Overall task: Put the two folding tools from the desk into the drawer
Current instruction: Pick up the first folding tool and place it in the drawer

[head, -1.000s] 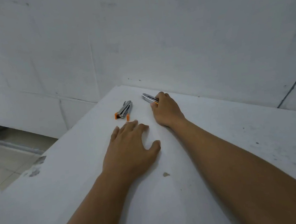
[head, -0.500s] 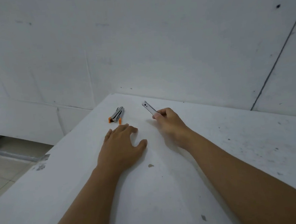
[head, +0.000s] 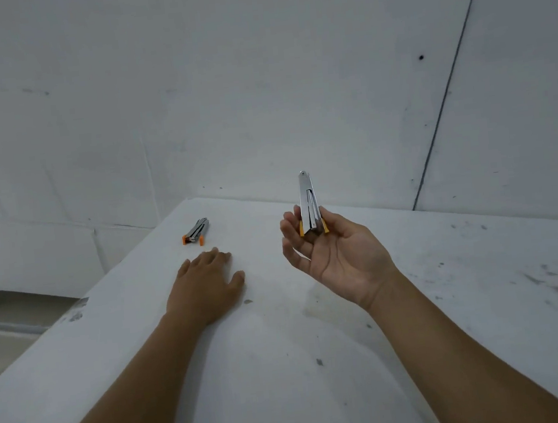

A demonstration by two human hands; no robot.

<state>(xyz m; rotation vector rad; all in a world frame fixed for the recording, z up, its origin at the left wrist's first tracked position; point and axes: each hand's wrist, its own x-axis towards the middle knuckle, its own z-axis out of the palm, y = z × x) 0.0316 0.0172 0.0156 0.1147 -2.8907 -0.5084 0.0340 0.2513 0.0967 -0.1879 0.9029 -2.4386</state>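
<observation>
A silver folding tool with orange tips (head: pixel 309 204) stands upright in my right hand (head: pixel 337 253), which is raised palm-up above the white desk (head: pixel 287 365) and grips the tool's lower end with its fingers. A second silver folding tool with orange ends (head: pixel 196 233) lies flat near the desk's far left corner. My left hand (head: pixel 206 284) rests palm-down on the desk, fingers spread, a short way in front of that second tool and not touching it. No drawer is in view.
White walls (head: pixel 258 93) close in behind the desk. The desk's left edge (head: pixel 84 302) runs diagonally, with floor below it at the far left. Grey scuff marks dot the right side of the desk.
My right hand has lifted the folding tool off the desk and turned palm-up, so the tool now points upward. My left hand has stayed flat on the desk.
</observation>
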